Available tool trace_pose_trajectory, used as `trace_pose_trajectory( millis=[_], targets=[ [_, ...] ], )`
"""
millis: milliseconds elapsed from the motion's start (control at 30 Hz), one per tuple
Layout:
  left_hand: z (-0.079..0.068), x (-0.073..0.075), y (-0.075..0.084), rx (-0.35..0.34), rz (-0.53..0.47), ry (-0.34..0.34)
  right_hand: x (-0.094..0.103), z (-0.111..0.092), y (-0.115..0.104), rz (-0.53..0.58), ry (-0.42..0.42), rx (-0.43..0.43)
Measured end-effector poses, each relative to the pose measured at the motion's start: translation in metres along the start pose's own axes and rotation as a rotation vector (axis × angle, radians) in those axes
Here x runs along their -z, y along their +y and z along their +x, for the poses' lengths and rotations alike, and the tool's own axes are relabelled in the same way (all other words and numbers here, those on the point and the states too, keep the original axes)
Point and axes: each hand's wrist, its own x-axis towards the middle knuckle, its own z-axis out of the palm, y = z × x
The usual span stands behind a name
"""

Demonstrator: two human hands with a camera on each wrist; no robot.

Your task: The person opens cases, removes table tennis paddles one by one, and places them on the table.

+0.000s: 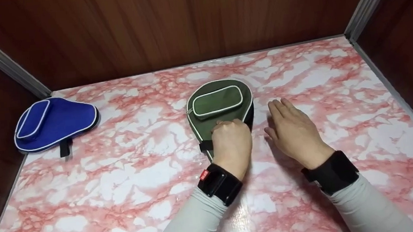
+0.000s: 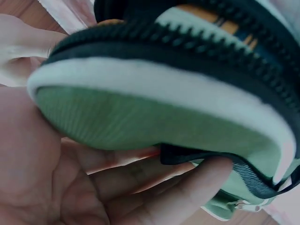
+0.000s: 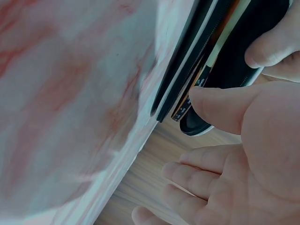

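A green table tennis bat case with white piping and a front pocket lies in the middle of the table. My left hand grips the front cover at its narrow end, the fingers curled round the edge. In the left wrist view the zip is undone along that edge. Through the gap, the right wrist view shows the edge of a table tennis bat, orange and pale with dark lettered tape; its rest is hidden inside. To the right of the case, my right hand is held with fingers extended, holding nothing.
A blue case of the same shape lies at the table's far left corner, a black strap tab sticking out. Dark wood-look panels wall the back and both sides of the red-and-white marbled table.
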Motion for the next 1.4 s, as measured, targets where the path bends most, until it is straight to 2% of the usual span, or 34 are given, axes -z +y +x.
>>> trace_pose_trajectory(
  millis=[100,300,400,467,533,733,833,1000,1233,1400],
  targets=[
    [-0.002,-0.002,-0.011,-0.005,-0.092,0.078,0.0,0.001,-0.002,-0.002,-0.006,0.002],
    [-0.007,-0.006,-0.035,-0.068,-0.238,0.11,-0.001,0.0,-0.003,-0.003,-0.029,-0.004],
    [-0.01,-0.008,-0.045,-0.047,-0.361,0.16,-0.002,-0.001,-0.003,0.004,-0.036,-0.011],
    [-0.012,-0.009,-0.051,-0.01,-0.484,0.164,-0.002,-0.001,-0.003,0.003,-0.041,-0.014],
    [-0.015,-0.01,-0.057,0.025,-0.609,0.135,-0.002,-0.001,-0.003,0.001,-0.047,-0.017],
    [-0.025,-0.01,-0.08,0.14,-0.928,-0.086,-0.002,-0.001,-0.004,-0.004,-0.043,-0.02],
    [-0.033,-0.011,-0.091,0.187,-1.034,-0.115,-0.003,-0.001,-0.005,0.002,-0.028,-0.015],
    [-0.046,-0.014,-0.106,0.198,-1.04,-0.038,-0.002,-0.002,-0.008,0.018,-0.018,-0.019],
    [-0.062,-0.023,-0.126,0.192,-0.88,0.111,-0.006,-0.002,-0.016,0.027,0.05,0.0],
    [-0.071,-0.028,-0.136,0.227,-0.835,0.133,-0.01,-0.005,-0.027,0.038,0.06,0.004]
  ],
)
